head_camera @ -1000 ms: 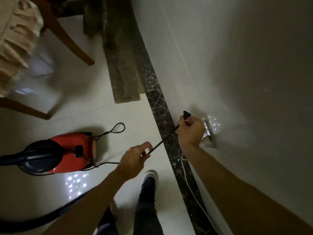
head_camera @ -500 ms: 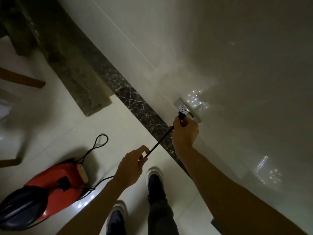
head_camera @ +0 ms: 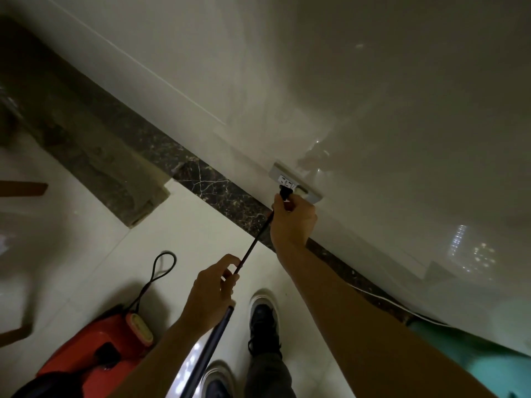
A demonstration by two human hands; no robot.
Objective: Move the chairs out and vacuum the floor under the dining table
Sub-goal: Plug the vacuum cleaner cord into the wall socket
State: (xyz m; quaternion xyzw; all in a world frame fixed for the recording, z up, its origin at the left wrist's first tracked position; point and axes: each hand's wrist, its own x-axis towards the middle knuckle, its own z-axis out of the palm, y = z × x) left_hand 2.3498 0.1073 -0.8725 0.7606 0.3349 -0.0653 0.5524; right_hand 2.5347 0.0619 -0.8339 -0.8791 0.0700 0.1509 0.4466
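Note:
A red vacuum cleaner (head_camera: pixel 94 349) sits on the pale tiled floor at the lower left. Its black power cord (head_camera: pixel 254 245) runs taut from my left hand (head_camera: pixel 214 288), which pinches it, up to my right hand (head_camera: pixel 291 222). My right hand grips the black plug (head_camera: pixel 285 192) and holds it against the white wall socket (head_camera: pixel 287 180) low on the wall. A loop of cord (head_camera: pixel 161 265) lies on the floor by the vacuum. The dark vacuum tube (head_camera: pixel 207 351) slants below my left hand.
A dark marble skirting strip (head_camera: pixel 207 185) runs along the glossy wall. Wooden chair legs (head_camera: pixel 23 188) show at the left edge. My two shoes (head_camera: pixel 263 317) stand on the tiles. A thin white cable (head_camera: pixel 382 298) trails along the skirting, beside a teal object (head_camera: pixel 471 360).
The view swung right and closer to the wall. My right hand carried the plug up to the socket; my left hand kept hold of the cord.

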